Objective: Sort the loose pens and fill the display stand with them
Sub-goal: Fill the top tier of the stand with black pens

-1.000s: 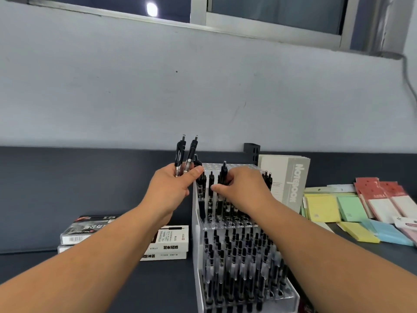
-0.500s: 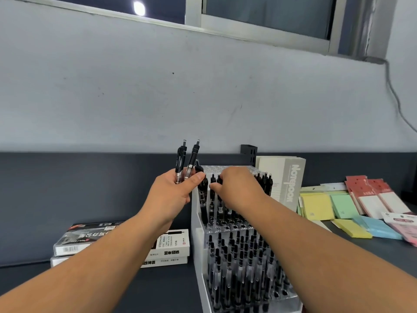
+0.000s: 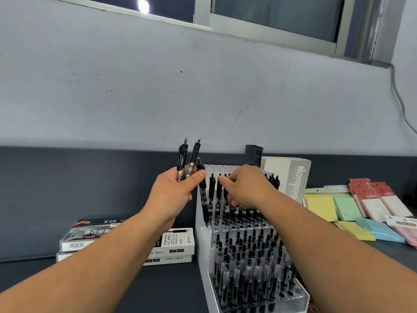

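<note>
Left hand: I saw it gripping two pens just beside the stand.
Right hand: curled over the stand; grip unclear.

Right hand lowered onto display stand (upper tier), its pen now seated among others

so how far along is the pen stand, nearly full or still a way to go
Done: the display stand's lower tier looks packed with pens, and the middle tier has a row standing. In hand: the left hand holds a few loose pens upright; the right hand works among the middle-tier pens, grip unclear. Left: empty holes along the middle tier's front and on the top tier.
</note>
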The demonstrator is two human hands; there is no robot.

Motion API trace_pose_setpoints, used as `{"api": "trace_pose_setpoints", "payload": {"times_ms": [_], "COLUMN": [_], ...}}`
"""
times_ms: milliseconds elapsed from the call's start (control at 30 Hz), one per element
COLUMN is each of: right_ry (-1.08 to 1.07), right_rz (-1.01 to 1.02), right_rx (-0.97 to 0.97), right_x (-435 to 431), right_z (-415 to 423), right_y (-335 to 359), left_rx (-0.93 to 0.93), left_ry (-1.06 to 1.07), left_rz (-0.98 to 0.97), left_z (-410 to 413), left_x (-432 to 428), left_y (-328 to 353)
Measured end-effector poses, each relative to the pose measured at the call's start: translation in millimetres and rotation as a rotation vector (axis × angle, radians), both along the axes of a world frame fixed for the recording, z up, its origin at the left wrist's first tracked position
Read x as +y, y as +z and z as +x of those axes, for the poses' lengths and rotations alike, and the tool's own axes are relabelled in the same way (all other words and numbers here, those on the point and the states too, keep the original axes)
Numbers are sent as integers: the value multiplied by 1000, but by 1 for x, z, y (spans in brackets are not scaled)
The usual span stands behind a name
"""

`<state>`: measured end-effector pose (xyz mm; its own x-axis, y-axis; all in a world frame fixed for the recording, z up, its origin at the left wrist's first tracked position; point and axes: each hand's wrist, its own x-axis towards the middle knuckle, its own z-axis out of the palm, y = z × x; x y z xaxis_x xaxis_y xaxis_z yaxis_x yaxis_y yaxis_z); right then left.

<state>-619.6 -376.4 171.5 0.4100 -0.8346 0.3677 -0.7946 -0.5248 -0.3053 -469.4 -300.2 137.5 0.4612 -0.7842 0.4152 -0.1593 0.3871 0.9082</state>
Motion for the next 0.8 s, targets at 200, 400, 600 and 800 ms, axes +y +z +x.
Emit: {"api": "trace_pose_setpoints", "payload": {"times_ms": [200,400,600,800], "right_ry": [-33,-108,-20,356], "right_rz": [-145,-264,-200,257], "right_rx": [-114,44,-172,-448], "right_x": [-4,-8,-6,12], "right_z": [-4,0,-12,-18], "right_y": [0,-2,-1,4], "left_rx": [-1,14,20,53], "left_ry": [-24,-34,-42,-83], "left_rz": [-8,1,9,10], "left_z": [-5,-9,-10,-11], "left_x": [-6,-14,-19,-20], "left_y": [3,4,5,7]}}
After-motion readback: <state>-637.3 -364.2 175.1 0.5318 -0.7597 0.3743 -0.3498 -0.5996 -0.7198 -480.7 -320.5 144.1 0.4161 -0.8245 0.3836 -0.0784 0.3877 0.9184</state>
